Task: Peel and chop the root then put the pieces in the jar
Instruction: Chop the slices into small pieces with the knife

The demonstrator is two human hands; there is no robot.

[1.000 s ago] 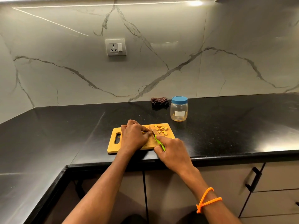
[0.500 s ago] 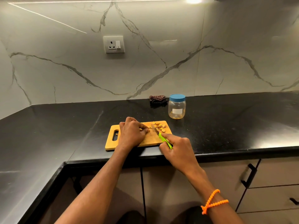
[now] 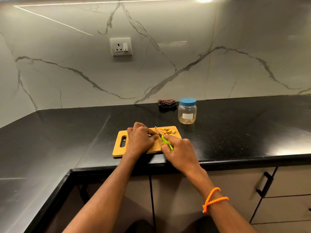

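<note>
Wooden chopping board [image 3: 152,147] near the tabletop's front edge, carrying the root [image 3: 155,136]: a short yellow stub, mostly hidden under the left hand [image 3: 140,140], whose curled fingers pin it down. Right hand [image 3: 180,153] wraps the green-handled knife [image 3: 165,141]; the blade meets the stub's exposed right end, crossing its left-right long axis. Cut yellow pieces [image 3: 167,131] lie at the board's far right corner. Jar [image 3: 187,111], clear with blue lid still on, stands beyond toward the tabletop's back edge
</note>
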